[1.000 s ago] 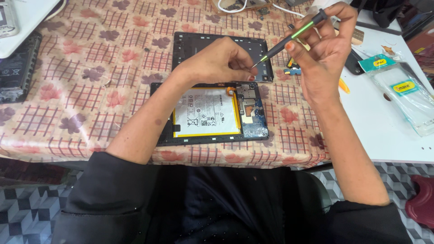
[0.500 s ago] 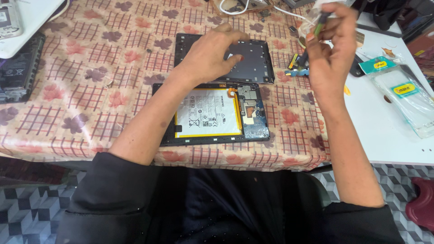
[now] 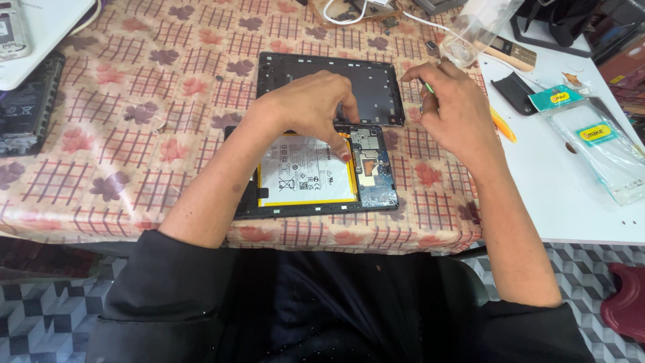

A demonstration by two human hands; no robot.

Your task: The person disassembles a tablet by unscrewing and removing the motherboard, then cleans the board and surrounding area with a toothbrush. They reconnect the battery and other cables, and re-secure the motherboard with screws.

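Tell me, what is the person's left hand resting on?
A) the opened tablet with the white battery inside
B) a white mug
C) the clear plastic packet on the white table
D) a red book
A: the left hand lies across the opened black tablet with the white rectangular battery, a fingertip down at the battery's right edge, while the right hand hovers beside it with a thin green tool.

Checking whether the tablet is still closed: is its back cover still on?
No: the opened tablet shows its white battery and circuit board, and the dark back cover lies apart behind it.
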